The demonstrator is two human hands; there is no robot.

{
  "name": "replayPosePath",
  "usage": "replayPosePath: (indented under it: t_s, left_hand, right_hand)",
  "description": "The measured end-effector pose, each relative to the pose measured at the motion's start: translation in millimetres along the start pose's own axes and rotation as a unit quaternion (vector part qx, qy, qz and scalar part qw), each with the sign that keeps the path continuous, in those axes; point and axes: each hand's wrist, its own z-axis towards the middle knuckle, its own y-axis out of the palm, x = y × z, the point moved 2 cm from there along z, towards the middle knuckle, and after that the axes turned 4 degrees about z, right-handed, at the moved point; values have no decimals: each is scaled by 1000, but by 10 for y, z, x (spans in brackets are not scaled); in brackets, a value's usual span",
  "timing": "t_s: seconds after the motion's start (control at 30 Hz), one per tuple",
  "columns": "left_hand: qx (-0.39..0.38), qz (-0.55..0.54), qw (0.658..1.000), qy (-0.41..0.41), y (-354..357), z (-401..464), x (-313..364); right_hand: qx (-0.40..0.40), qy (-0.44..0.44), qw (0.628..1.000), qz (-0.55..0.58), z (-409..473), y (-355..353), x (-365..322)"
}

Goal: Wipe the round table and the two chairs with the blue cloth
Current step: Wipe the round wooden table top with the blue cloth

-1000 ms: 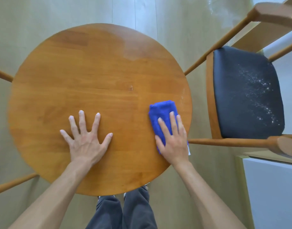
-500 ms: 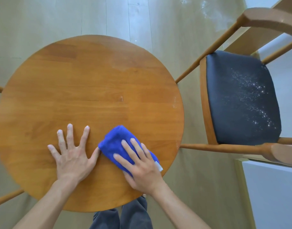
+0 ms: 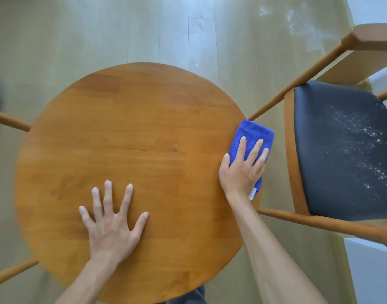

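One round wooden table (image 3: 133,132) fills the view from above. One chair (image 3: 341,150) stands at its right edge, its black seat speckled with white dust; wooden rails of a second chair (image 3: 10,122) show at left. Two bare hands rest on the tabletop: the left hand (image 3: 111,224) flat with fingers spread, the right hand (image 3: 243,170) pressing one folded blue cloth (image 3: 251,133) with straight fingers over the table's right rim.

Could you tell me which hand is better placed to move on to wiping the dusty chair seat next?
Probably the right hand: it already presses the blue cloth at the table edge beside the speckled black chair seat. The left hand lies flat, farther away, without cloth.
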Motion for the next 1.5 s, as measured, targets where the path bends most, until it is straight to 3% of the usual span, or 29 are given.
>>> replayPosePath:
  t_s: [0.1, 0.2, 0.37, 0.43, 0.47, 0.53, 0.63, 0.7, 0.77, 0.83, 1.0, 1.13, 1.2, 1.27, 1.37, 1.5]
  left_hand:
    - [-2, 6, 1000, -1, -12, -2, -4]
    - [-1, 8, 1000, -5, -44, 1, -8]
    - [35, -52, 998, -25, -188, 75, -29]
    - [45, -66, 996, -38, -234, 162, -112]
    - [34, -64, 996, -47, -243, 217, -174]
    - [-7, -37, 997, -60, -220, 313, -286]
    - [-33, -3, 998, -61, -150, 371, -344]
    - [-34, -6, 997, -62, -133, 374, -338]
    - [-34, -6, 998, -61, -139, 369, -350]
    - [-35, -8, 997, -62, -160, 366, -348]
    - [-48, -8, 997, -61, -193, 382, -338]
    - [-71, 7, 996, -53, -318, 405, -316]
    - [-36, -23, 999, -29, -396, 456, -331]
    - [-3, -16, 1000, -2, -457, 538, -356]
    - [-18, -16, 1000, 8, -544, 830, -340]
    - [-48, 12, 999, -23, -581, 1355, -254]
  right_hand:
    - [-32, -48, 998, 10, -60, 142, -533]
    - [-71, -180, 981, 24, -422, 262, -982]
    - [-113, -463, 878, 51, -925, 201, -846]
    - [-115, -532, 839, 28, -849, 107, -498]
    - [-111, -537, 836, 16, -779, 58, -319]
    - [-87, -461, 883, 4, -595, -17, -55]
    - [-18, -185, 983, 0, -360, 24, -125]
    - [6, -41, 999, 14, -284, 142, -437]
    - [6, 17, 1000, 23, -280, 263, -792]
    - [0, -14, 1000, 17, -366, 355, -1119]
    - [-38, -234, 971, 20, -793, 495, -1777]
    - [-69, -399, 914, 12, -749, 399, -1611]
    - [-79, -430, 899, 1, -635, 289, -1336]
    - [-67, -373, 926, -7, -506, 164, -1033]
    - [-11, -225, 974, -11, -280, 14, -676]
    - [21, -106, 994, -5, 204, -37, -598]
